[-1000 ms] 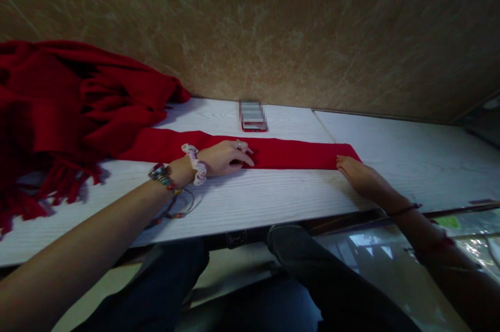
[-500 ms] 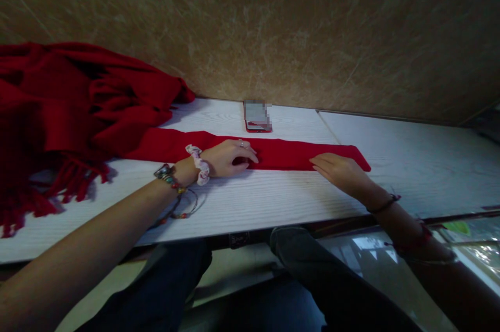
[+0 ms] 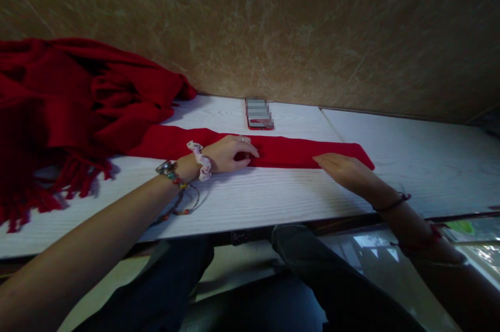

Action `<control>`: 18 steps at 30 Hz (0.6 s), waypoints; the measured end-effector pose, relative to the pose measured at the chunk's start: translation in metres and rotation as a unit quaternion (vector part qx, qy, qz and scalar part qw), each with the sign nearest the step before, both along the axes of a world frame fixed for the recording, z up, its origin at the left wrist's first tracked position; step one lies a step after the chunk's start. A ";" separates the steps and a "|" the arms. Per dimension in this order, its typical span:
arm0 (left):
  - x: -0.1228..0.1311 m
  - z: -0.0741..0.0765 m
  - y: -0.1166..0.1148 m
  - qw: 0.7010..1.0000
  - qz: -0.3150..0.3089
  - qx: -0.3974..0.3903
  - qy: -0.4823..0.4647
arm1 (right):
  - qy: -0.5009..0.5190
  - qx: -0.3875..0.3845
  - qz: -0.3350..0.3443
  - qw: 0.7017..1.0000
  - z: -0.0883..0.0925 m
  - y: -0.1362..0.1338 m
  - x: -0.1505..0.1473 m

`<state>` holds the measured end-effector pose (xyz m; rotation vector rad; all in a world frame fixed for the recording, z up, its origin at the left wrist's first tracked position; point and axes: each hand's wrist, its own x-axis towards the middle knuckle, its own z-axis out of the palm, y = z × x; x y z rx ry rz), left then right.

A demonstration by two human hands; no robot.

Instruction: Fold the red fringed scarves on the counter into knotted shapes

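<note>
Right hand: shifted inward from the right end of the scarf; fingers together on its flat part, grip cannot be told. Left hand: unclenched, loosely curled on cloth, apparently steadying it. Scarf: along counter, bunched and fringed at left. Phone: behind, near wall.

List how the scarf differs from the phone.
The scarf is far larger than the phone. The left hand and right hand are at the scarf; neither touches the phone. The scarf is partly bunched and fringed, the phone flat. Both show red and lie on the white table.
</note>
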<state>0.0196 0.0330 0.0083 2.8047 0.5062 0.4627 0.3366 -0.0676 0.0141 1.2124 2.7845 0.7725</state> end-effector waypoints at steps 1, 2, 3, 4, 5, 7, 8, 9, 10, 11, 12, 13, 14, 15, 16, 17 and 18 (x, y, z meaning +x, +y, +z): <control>0.000 0.000 0.000 1.000 0.002 -0.001 0.002 | -0.004 -0.003 -0.001 1.000 0.001 -0.001 0.000; 0.001 0.000 0.000 1.000 0.004 -0.001 0.004 | -0.007 -0.006 -0.002 1.000 0.002 -0.002 -0.001; 0.001 0.000 0.000 1.000 0.005 0.000 0.007 | -0.009 -0.009 -0.003 1.000 0.003 -0.003 -0.001; 0.001 0.000 0.000 1.000 0.007 0.001 0.010 | -0.011 -0.012 -0.004 1.000 0.003 -0.003 0.000; 0.001 0.000 0.000 1.000 0.007 0.002 0.012 | -0.013 -0.017 -0.006 1.000 0.003 -0.003 0.000; 0.001 0.000 0.000 1.000 0.007 0.006 0.015 | -0.014 -0.029 -0.011 0.999 0.003 -0.004 0.001; 0.000 0.000 0.000 1.000 0.007 0.007 0.015 | -0.014 -0.033 -0.013 0.999 0.003 -0.004 0.001; 0.000 0.001 0.000 1.000 0.007 0.009 0.015 | -0.012 -0.033 -0.014 0.999 0.003 -0.003 0.002; 0.000 0.001 0.000 1.000 0.006 0.011 0.016 | -0.010 -0.029 -0.012 0.999 0.003 -0.003 0.001; 0.000 0.001 -0.001 1.000 0.006 0.014 0.017 | -0.008 -0.023 -0.009 1.000 0.003 -0.003 0.001; 0.001 0.001 -0.001 1.000 0.006 0.019 0.018 | -0.006 -0.015 -0.007 1.000 0.003 -0.002 0.000; 0.002 0.001 -0.002 0.999 0.010 0.027 0.021 | -0.004 -0.006 -0.005 1.000 0.002 -0.001 -0.001; 0.004 0.000 -0.002 0.999 0.016 0.037 0.024 | -0.001 0.004 -0.006 1.000 0.001 -0.001 -0.003; 0.006 0.000 -0.003 0.998 0.025 0.049 0.029 | 0.003 0.013 -0.010 1.000 0.000 0.000 -0.004; 0.010 -0.001 -0.005 0.997 0.036 0.064 0.036 | 0.009 0.024 -0.016 1.000 -0.002 0.002 -0.005; 0.014 -0.001 -0.006 0.995 0.046 0.081 0.044 | 0.018 0.035 -0.022 0.999 -0.004 0.003 -0.006; 0.018 -0.001 -0.007 0.992 0.050 0.099 0.054 | 0.029 0.046 -0.026 0.998 -0.007 0.004 -0.006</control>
